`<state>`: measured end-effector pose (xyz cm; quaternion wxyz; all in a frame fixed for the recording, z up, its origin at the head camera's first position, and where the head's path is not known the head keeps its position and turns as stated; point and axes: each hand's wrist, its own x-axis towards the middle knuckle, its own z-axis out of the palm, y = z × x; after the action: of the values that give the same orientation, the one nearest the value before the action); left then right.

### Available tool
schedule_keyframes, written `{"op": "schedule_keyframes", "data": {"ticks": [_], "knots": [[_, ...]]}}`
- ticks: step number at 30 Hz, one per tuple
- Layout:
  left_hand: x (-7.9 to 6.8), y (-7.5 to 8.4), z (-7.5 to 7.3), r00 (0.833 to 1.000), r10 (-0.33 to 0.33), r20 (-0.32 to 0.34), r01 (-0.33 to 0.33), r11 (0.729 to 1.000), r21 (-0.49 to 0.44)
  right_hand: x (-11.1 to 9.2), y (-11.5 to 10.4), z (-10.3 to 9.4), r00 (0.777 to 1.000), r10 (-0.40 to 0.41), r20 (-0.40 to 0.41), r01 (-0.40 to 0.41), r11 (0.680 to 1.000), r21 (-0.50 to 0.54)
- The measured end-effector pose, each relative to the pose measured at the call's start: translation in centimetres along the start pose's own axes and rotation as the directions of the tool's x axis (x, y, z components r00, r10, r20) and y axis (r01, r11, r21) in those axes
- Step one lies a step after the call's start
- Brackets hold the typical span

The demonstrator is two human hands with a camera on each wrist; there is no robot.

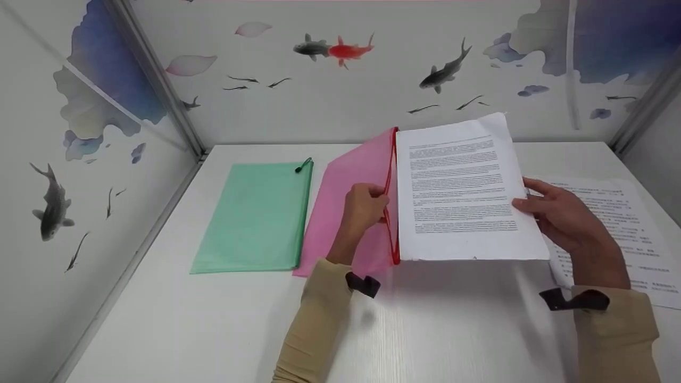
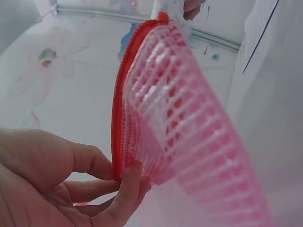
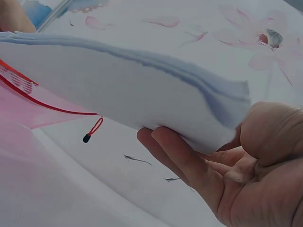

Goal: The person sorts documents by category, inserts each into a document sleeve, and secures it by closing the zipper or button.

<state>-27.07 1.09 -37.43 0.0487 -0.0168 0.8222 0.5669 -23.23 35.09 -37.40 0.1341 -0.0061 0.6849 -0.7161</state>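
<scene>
My left hand [image 1: 367,205] pinches the red zipper edge [image 2: 118,94] of a pink mesh zipper pouch [image 1: 346,181], whose mouth is spread apart. In the right wrist view a red cord pull [image 3: 97,125] with a black tip hangs from the pouch. My right hand [image 1: 564,213] holds a stack of printed paper sheets [image 1: 457,191] by its right edge, thumb on top and fingers beneath. The stack is lifted off the table, with its left edge at the pouch's open mouth. From the right wrist the stack shows several layers, slightly bent near my fingers [image 3: 175,146].
A green zipper pouch [image 1: 252,218] lies flat on the white table [image 1: 415,330], left of the pink one. More printed sheets [image 1: 628,234] lie at the right, partly behind my right hand. Walls painted with fish [image 1: 447,72] enclose the table's back and sides.
</scene>
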Motion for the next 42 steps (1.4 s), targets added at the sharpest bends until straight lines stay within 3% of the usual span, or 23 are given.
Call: {"op": "schedule_keyframes", "data": {"ticks": [11, 17, 23, 30, 37, 42], "knots": [[-0.1, 0.4, 0.2, 0.998, 0.002, 0.066, -0.004, 1.0, 0.03, 0.2, 0.2, 0.2, 0.999, 0.032, -0.01, -0.032, 0.999, -0.029], [-0.1, 0.1, 0.2, 0.993, 0.037, 0.116, -0.043, 0.998, 0.044, 0.3, 0.2, 0.1, 0.997, 0.067, -0.03, -0.067, 0.998, 0.016], [0.0, 0.2, 0.2, 0.992, 0.02, 0.124, -0.027, 0.998, 0.058, 0.3, 0.1, 0.3, 0.996, 0.077, -0.039, -0.076, 0.997, 0.021], [-0.2, 0.2, 0.3, 0.992, 0.006, 0.126, -0.014, 0.998, 0.063, 0.2, -0.2, 1.2, 0.995, 0.044, -0.085, -0.054, 0.991, -0.119], [-0.2, 0.1, 0.6, 0.991, 0.015, 0.135, -0.021, 0.999, 0.046, 0.1, -0.5, 2.2, 0.994, 0.005, -0.111, -0.034, 0.965, -0.261], [-0.1, 0.0, 0.7, 0.99, 0.016, 0.137, -0.022, 0.999, 0.041, 0.2, -0.5, 2.9, 0.995, -0.004, -0.103, -0.025, 0.96, -0.28]]}}
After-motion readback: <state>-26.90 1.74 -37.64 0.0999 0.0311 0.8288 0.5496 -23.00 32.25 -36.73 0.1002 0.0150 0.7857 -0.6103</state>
